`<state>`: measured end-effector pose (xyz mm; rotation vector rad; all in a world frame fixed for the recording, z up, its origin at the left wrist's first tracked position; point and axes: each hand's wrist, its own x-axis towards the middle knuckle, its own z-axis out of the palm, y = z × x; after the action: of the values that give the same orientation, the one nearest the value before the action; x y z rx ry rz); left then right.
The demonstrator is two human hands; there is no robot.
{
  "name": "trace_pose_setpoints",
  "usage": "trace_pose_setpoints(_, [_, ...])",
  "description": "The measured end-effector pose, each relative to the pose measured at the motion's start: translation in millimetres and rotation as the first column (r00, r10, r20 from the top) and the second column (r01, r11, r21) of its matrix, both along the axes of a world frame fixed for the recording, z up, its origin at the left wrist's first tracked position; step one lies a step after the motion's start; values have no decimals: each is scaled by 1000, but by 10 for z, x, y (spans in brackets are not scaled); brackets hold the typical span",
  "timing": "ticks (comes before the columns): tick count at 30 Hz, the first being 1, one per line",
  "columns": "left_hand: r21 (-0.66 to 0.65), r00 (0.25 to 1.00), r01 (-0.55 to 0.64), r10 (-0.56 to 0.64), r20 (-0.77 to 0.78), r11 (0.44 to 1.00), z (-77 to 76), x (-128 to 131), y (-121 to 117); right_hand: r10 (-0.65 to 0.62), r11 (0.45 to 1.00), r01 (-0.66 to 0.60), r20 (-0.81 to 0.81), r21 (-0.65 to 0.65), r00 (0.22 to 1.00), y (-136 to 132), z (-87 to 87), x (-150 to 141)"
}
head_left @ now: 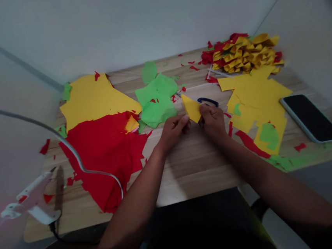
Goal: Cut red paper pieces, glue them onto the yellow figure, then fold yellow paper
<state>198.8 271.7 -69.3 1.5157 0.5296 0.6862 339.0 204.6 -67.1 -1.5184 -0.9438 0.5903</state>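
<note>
Between my hands, just above the table, is a small yellow felt-like piece (191,108) with a pointed top corner. My right hand (213,122) pinches its right edge between thumb and forefinger. At its lower left edge is my left hand (176,129), fingers curled and thumb pressed to the forefinger; whether anything is pinched there is hidden. Just behind my right hand lie scissors with a dark blue handle (207,101), partly covered. Green sheets (157,96) lie beyond my left hand.
Large yellow (93,98) and red sheets (104,154) cover the left side, crossed by a pale cable (78,158). A glue gun (36,197) stands at the left edge. To the right are cut yellow sheets (254,96), a phone (312,118) and a ruffled yellow-red pile (244,54).
</note>
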Motion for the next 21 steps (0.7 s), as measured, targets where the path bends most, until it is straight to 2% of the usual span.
trace_pose_setpoints(4, [47,997,-81,80,22,996,-52,14,5,31,1000,-31,33,2,999,-17,4,-8])
trace_pose_setpoints(11, [33,1000,-19,19,-1,999,-37,17,9,135,990,-138,135,15,982,-16,16,-26])
trace_pose_setpoints(16, [15,999,21,-20,-35,1000,9,10,29,105,994,-107,196,3,975,-12,49,-11])
trace_pose_setpoints(21, [-30,995,33,-36,-88,999,8,9,10,69,997,-65,94,-51,993,-19,-19,-24])
